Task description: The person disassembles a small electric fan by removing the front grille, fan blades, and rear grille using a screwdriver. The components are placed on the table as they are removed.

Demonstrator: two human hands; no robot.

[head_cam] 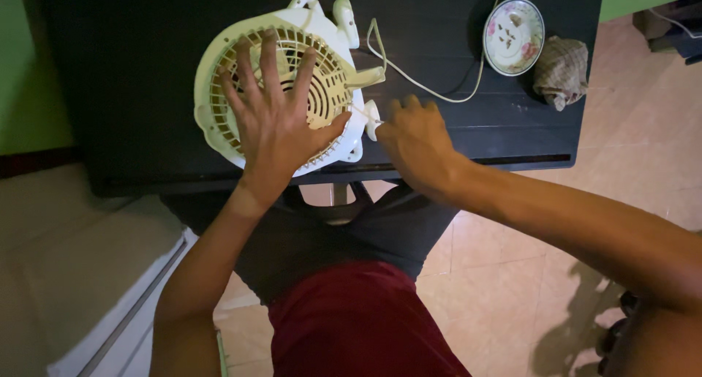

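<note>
A small cream-white fan (pixel 219 77) lies grille-up on the dark table (pixel 131 70). My left hand (pixel 274 117) is spread flat on the grille, fingers apart, pressing it down. My right hand (pixel 417 139) sits at the fan's right side with its fingers curled around a small white knob (pixel 371 119) on the fan's body. A white power cord (pixel 431 92) runs from the fan toward the back of the table.
A floral plate (pixel 514 35) with small bits on it stands at the table's back right, next to a crumpled checked cloth (pixel 561 70). Tiled floor (pixel 629 172) lies to the right. A pale mattress or cushion (pixel 66 260) is at the left.
</note>
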